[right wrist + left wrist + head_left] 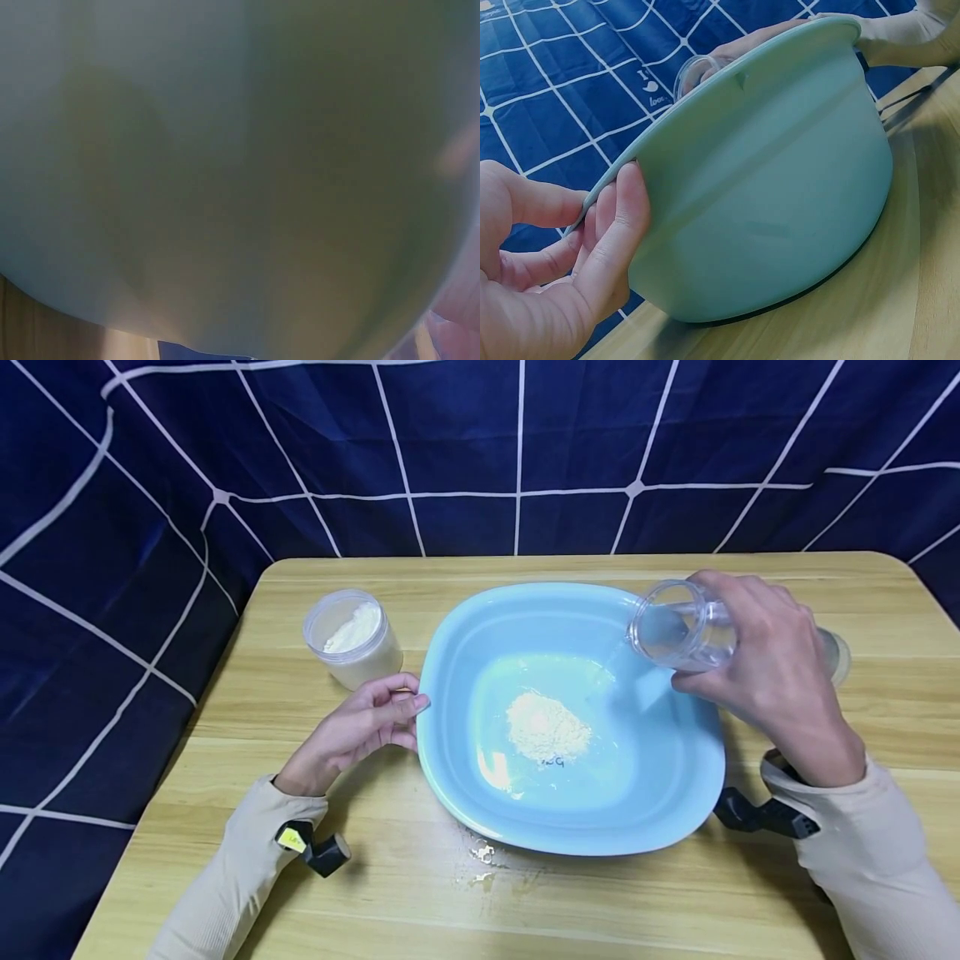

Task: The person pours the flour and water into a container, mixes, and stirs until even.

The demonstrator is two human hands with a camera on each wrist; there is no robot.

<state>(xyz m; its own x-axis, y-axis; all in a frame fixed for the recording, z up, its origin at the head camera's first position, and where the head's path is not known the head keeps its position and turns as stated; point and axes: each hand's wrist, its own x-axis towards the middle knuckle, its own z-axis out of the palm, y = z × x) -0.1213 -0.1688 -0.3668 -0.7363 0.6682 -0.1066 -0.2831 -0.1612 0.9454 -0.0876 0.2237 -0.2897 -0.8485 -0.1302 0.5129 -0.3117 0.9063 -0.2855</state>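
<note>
A light blue basin (570, 827) stands on the table, with a small heap of off-white powder (547, 727) on its floor. My left hand (375, 722) pinches the basin's left rim, thumb on one side and fingers against the outer wall, as the left wrist view also shows. Over the right rim, my right hand (772, 652) grips a clear cup (678, 627) holding clear liquid. The cup is tilted, its mouth facing the basin's inside; a flow from its lip is too faint to confirm. The basin's blurred outer wall (225, 187) fills most of the right wrist view.
An uncovered clear jar (356, 643) of white powder stands left of the basin, close to my left hand. Behind my right hand, part of a round, clear-looking container (836, 656) shows. Wet spots (483, 852) lie on the wooden table (360, 893) before the basin.
</note>
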